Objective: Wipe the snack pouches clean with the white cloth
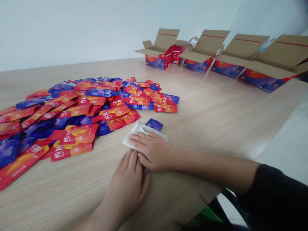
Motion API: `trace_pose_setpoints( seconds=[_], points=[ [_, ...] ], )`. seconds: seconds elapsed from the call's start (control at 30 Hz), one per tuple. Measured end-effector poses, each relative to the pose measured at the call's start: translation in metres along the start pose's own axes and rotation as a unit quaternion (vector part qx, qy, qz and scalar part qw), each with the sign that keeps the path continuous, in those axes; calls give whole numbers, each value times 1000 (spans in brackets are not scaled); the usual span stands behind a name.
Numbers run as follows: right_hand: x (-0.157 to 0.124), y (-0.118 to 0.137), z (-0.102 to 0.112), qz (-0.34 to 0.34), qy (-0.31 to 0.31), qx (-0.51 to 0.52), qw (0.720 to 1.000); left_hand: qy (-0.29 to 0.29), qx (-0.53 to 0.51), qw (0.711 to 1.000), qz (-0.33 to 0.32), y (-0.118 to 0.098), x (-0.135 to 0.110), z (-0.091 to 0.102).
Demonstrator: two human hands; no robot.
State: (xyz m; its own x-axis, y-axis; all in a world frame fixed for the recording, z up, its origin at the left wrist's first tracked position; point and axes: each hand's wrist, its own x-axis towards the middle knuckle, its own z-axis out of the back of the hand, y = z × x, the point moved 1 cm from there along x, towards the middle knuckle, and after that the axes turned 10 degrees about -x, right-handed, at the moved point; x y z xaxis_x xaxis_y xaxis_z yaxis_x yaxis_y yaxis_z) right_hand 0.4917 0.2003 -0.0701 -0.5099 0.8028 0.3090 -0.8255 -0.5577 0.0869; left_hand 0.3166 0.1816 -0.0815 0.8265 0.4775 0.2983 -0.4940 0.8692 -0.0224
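My right hand [155, 150] is closed over a folded white tissue [132, 133], pressing it against the table, with the fingers laid across it. Just beyond the tissue a blue-purple sachet [155, 124] sticks out; the rest of it is hidden by the tissue and the hand. My left hand [127, 183] lies low on the table, fingers extended and close together, thumb apart. Its fingertips meet the near edge of the right hand, and whatever is under them is hidden. A large heap of red-orange and blue sachets [79, 109] spreads to the left of both hands.
Several open cardboard boxes [155, 61] with red, orange and blue printing stand along the back right, flaps raised. Another red box [176, 54] is partly hidden behind the first. The wooden table [204, 125] has its edge at the right, and a pale wall rises behind.
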Motion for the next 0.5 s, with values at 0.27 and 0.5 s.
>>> trace_pose_setpoints(
  seconds=[0.27, 0.5],
  points=[
    [0, -27, 1, -151, -14, -38, 988, -5, 4, 1000, -15, 1, 0, -1],
    [2, -18, 1, -49, -4, 47, 998, -1, -11, 1000, -2, 0, 0, -1]
  ],
)
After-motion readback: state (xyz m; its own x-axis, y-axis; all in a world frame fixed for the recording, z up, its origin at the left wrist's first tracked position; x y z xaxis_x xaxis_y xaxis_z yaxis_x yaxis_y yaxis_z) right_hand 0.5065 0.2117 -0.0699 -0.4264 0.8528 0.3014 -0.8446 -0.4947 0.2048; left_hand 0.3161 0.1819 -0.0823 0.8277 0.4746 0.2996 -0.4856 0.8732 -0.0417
